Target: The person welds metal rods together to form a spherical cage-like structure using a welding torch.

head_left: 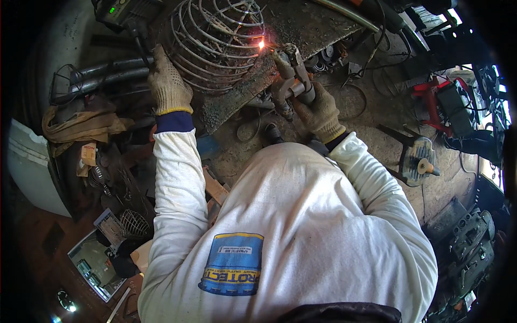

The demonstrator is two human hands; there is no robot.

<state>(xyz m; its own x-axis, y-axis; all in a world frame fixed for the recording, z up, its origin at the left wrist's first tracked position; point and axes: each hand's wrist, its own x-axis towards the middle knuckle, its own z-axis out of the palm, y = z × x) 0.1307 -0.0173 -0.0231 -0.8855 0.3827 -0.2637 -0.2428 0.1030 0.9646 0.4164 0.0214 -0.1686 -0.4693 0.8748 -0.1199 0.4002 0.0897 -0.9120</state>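
Off to the side lie grey pipes (110,72) and crumpled tan cloth (81,126) — lower down, a small wire basket (133,223). A red clamp-like tool (431,99) sits right — near a round metal stool (417,160).

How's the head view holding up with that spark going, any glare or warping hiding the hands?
Head view: the spark blooms orange on the wire cage but stays small; both gloved hands, left hand and right hand on the welding tool, read clearly. Fisheye bends the edges, corners fall dark, and daylight blows out at the right rim.
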